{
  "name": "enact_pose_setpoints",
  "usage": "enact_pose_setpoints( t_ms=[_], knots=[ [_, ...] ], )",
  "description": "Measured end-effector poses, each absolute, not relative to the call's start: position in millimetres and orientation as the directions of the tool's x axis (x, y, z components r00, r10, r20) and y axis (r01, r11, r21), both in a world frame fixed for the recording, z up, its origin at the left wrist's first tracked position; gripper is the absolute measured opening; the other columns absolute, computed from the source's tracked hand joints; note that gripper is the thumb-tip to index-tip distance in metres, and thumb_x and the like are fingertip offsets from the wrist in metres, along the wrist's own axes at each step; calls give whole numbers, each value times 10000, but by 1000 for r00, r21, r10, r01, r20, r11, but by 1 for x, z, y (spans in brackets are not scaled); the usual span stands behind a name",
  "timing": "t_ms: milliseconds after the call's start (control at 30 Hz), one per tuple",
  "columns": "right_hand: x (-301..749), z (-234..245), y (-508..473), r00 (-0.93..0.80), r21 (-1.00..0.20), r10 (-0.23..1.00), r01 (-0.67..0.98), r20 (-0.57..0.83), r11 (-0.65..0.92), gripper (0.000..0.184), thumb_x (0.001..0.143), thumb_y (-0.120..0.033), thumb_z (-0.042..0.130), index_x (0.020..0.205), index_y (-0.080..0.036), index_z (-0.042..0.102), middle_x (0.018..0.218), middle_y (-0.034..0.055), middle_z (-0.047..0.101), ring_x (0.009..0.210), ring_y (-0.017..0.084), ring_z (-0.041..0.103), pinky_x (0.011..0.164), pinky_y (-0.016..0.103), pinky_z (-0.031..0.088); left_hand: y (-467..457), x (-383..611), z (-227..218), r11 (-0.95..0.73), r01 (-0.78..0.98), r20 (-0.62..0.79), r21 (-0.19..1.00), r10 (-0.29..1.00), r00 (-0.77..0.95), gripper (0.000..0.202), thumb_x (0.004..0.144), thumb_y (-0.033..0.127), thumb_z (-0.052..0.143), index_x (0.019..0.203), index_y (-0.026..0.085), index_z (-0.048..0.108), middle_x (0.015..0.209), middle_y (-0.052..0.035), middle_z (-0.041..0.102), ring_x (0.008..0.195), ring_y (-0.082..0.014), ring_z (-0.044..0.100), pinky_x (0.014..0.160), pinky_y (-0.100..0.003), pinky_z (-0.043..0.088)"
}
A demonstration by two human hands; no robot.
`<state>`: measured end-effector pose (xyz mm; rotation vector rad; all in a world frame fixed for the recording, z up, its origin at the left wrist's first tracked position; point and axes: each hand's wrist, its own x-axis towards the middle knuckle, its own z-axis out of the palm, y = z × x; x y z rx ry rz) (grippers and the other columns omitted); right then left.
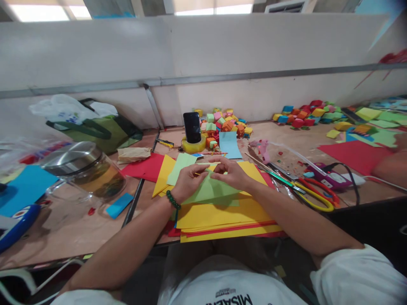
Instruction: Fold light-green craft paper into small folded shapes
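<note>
Both hands meet over a light green sheet of paper lying on a stack of yellow paper with red sheets among it. My left hand, with a dark green bead bracelet on the wrist, pinches the upper edge of the green sheet. From the other side my right hand has its fingers curled and pressed on the same edge. A thin pale strip shows by the fingertips; I cannot make out whether it is a stick or folded paper. Another green piece lies left of the hands.
Behind the hands, a phone leans on a yellow tape roll beside small paper cubes. Scissors and a purple glue gun lie right. A glass teapot stands left. Another person's hand is far right.
</note>
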<state>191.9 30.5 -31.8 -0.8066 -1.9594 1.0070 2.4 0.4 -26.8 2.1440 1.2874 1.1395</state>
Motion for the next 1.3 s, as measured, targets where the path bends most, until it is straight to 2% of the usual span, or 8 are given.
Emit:
enact_pose_setpoints(
  t_ms=[100, 233, 367, 567, 733, 900, 1067, 1300],
  knots=[
    [194, -38, 39, -477, -798, 829, 355, 293, 487, 423, 764, -205, 603, 1175, -153, 519, 576, -75, 538, 531, 111, 513, 525, 217, 376, -5, 5, -25, -591, 705, 448, 393, 792, 415, 331, 824, 143, 522, 1093, 202, 706, 1053, -83, 695, 1004, -224, 599, 879, -349, 487],
    [195, -47, 46, -467, -693, 861, 553, 202, 463, 465, 740, -120, 591, 1199, -154, 530, 616, -54, 591, 574, 124, 549, 547, 217, 385, -10, 8, -21, -698, 698, 174, 161, 716, 676, 421, 777, 35, 472, 1068, 218, 715, 988, -73, 707, 916, -207, 614, 778, -296, 500],
    [193, -51, 45, -496, -581, 846, 637, 194, 507, 443, 777, -121, 567, 1216, -167, 535, 700, -21, 631, 620, 136, 569, 578, 224, 399, -17, 8, -16, -740, 670, 6, 66, 671, 741, 479, 780, 31, 468, 1161, 241, 668, 971, -75, 714, 847, -213, 644, 732, -294, 493],
    [188, -39, 37, -540, -316, 827, 766, 154, 559, 425, 843, -133, 545, 1266, -170, 534, 897, 65, 695, 798, 197, 618, 688, 280, 427, -27, 11, -15, -764, 645, -64, -23, 645, 761, 283, 829, 95, 473, 992, 166, 693, 931, -115, 684, 752, -227, 647, 662, -314, 480],
    [192, -21, 14, -805, 62, 583, 591, 112, 804, 133, 842, -132, 575, 882, -164, 698, 1011, 131, 685, 990, 250, 568, 864, 368, 404, -32, 13, -14, -788, 614, -53, -53, 616, 786, 257, 830, 73, 455, 950, 129, 675, 884, -118, 666, 786, -217, 629, 726, -328, 482],
    [209, -30, -9, -844, 81, 531, 526, -70, 847, 159, 854, -105, 560, 946, -143, 684, 878, 112, 686, 853, 203, 581, 745, 307, 433, -35, 17, -6, -792, 602, -109, -107, 611, 784, 243, 845, 76, 451, 984, 121, 645, 883, -119, 653, 811, -226, 620, 755, -348, 480],
    [238, -40, -18, -767, 110, 638, 630, -68, 769, 162, 864, -76, 524, 929, -119, 666, 928, 118, 665, 872, 204, 579, 719, 288, 444, -49, 11, 2, -765, 629, -97, -140, 642, 760, 253, 869, 80, 453, 1051, 122, 623, 1077, -148, 662, 964, -255, 626, 846, -380, 468],
    [255, -49, -29, -745, 94, 664, 667, 57, 740, 237, 856, -37, 469, 991, -128, 641, 1000, 118, 660, 874, 200, 569, 751, 295, 473, -76, -25, -13, -548, 812, -62, -201, 834, 548, 395, 857, 0, 377, 1183, 67, 591, 1232, -191, 622, 1077, -262, 607, 919, -380, 453]
  ],
)
